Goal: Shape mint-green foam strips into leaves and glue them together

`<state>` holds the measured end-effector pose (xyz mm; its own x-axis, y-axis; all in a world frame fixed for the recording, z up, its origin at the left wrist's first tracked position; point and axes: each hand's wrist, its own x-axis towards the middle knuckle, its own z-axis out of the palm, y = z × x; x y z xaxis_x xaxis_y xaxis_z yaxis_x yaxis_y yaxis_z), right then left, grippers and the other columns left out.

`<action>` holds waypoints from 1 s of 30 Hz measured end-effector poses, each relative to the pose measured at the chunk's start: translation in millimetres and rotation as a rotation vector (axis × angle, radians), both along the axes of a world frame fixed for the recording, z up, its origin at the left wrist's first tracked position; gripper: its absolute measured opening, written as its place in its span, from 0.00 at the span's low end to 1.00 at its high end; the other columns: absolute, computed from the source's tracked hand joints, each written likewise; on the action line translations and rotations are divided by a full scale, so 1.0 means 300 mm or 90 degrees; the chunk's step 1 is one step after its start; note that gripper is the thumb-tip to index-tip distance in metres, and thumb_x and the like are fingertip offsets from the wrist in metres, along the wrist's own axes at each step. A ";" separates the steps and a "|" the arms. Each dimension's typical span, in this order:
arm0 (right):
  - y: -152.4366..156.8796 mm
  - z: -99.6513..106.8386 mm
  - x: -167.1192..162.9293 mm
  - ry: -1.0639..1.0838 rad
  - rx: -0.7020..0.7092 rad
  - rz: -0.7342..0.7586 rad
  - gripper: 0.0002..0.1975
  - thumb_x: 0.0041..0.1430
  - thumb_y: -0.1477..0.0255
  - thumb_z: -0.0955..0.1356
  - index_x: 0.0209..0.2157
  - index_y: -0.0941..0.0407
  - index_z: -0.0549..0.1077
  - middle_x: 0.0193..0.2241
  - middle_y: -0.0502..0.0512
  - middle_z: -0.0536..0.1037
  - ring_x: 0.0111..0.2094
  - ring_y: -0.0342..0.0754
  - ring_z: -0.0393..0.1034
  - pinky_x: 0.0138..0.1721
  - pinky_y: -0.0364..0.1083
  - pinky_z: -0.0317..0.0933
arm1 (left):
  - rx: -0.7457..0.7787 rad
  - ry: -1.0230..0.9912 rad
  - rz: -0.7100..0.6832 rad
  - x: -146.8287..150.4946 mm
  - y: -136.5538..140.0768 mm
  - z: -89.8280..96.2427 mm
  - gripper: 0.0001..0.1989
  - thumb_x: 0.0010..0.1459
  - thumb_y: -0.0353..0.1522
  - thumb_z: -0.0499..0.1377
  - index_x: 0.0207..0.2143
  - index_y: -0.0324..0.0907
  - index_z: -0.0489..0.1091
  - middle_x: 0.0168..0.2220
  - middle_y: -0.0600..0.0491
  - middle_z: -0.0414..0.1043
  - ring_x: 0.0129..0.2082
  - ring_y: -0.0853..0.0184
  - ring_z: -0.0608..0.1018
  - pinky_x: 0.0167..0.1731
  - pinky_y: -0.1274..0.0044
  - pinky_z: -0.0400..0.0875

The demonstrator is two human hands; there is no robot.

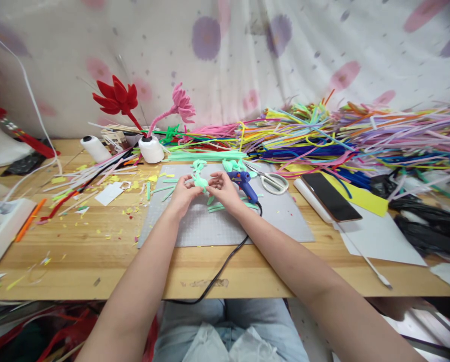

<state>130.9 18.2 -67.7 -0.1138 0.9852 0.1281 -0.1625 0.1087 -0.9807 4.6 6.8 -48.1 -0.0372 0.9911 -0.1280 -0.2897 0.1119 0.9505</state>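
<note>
My left hand (186, 193) and my right hand (223, 190) come together over the grey cutting mat (277, 221). Between their fingertips they pinch a mint-green pipe-cleaner piece (199, 181) with curled, petal-like loops. Just right of my right hand lies a blue glue gun (244, 185), its black cord running down over the table edge. Cut mint-green pipe cleaners (232, 206) lie under and beside the hands. More mint-green looped pieces (233, 165) rest at the mat's back edge. Scissors (273, 183) with pale handles lie to the right.
A red pipe-cleaner flower (117, 96) and a pink one (183, 104) stand in a white thread spool (151, 150). Heaped pipe cleaners (308, 136) line the back. At right lie a phone (330, 196), yellow sheet (360, 193) and white cable (368, 261). Scraps litter the left.
</note>
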 end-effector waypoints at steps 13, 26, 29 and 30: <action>-0.006 0.005 -0.008 0.001 0.018 0.011 0.20 0.36 0.74 0.68 0.34 0.54 0.57 0.26 0.45 0.65 0.23 0.37 0.62 0.21 0.40 0.63 | 0.029 0.043 0.024 0.000 0.012 -0.026 0.29 0.29 0.24 0.62 0.38 0.41 0.57 0.26 0.57 0.68 0.23 0.73 0.71 0.28 0.78 0.64; -0.016 0.013 0.007 0.000 -0.019 0.031 0.22 0.37 0.73 0.69 0.35 0.54 0.58 0.25 0.45 0.67 0.25 0.39 0.65 0.23 0.41 0.63 | 0.033 -0.010 0.037 0.002 0.004 0.000 0.27 0.31 0.24 0.63 0.37 0.40 0.58 0.26 0.56 0.69 0.27 0.71 0.73 0.32 0.76 0.66; -0.018 0.012 0.006 -0.016 -0.011 0.024 0.21 0.37 0.72 0.69 0.35 0.54 0.58 0.25 0.45 0.67 0.25 0.39 0.64 0.23 0.41 0.63 | 0.029 -0.029 0.054 0.004 0.005 0.007 0.25 0.31 0.23 0.62 0.36 0.40 0.58 0.26 0.56 0.69 0.27 0.71 0.73 0.32 0.76 0.67; -0.017 0.012 0.006 -0.021 -0.009 0.022 0.21 0.37 0.72 0.69 0.35 0.54 0.58 0.25 0.45 0.67 0.25 0.39 0.64 0.23 0.41 0.62 | 0.025 -0.038 0.053 0.004 0.005 0.009 0.24 0.32 0.24 0.62 0.35 0.40 0.58 0.25 0.56 0.69 0.27 0.71 0.73 0.32 0.76 0.67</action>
